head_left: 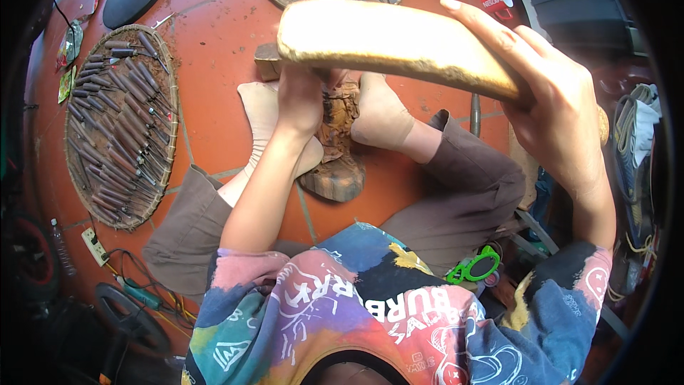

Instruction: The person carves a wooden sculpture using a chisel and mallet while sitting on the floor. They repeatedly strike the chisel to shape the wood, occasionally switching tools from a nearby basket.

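Wooden mallet (388,43) raised, long axis left-right, right hand (548,100) grip wrapped round its end — directly above carving (338,142) between the feet on floor; left hand (299,96) clenched at the carving, contents hidden.

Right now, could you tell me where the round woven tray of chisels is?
In the head view, the round woven tray of chisels lies on the red tiled floor at the person's left, beside the left foot.
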